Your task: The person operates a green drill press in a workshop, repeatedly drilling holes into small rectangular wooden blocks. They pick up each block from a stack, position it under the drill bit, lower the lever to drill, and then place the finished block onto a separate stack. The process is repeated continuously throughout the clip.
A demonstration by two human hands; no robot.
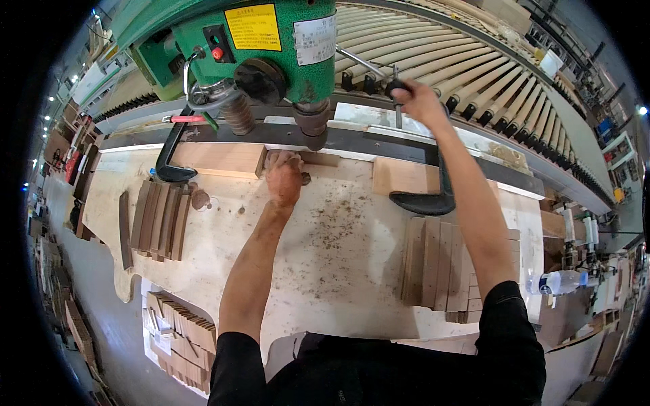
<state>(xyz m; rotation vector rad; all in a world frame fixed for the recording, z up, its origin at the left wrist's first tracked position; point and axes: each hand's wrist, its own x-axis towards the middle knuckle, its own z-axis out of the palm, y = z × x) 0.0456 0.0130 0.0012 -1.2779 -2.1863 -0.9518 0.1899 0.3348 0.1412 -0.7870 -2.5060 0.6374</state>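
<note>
A green drill press (315, 80) stands at the far side of the table, its chuck (312, 123) pointing down. Below the chuck, a narrow wooden strip (322, 159) lies along the dark metal fence (362, 143). My left hand (284, 181) is closed on the strip's left part, with the fingers curled over it and hiding that end. Up at the right, my right hand (421, 105) is wrapped around the black knob of the feed lever (360, 62). Whether a drill bit touches the strip cannot be made out.
Wooden blocks (220, 160) (405, 177) flank the strip, held by black clamps (177, 173) (426, 203). Stacked wooden strips lie left (161, 220) and right (440, 264). Sawdust (335, 227) dots the pale tabletop. Behind runs a roller conveyor (467, 68); a plastic bottle (558, 282) lies at right.
</note>
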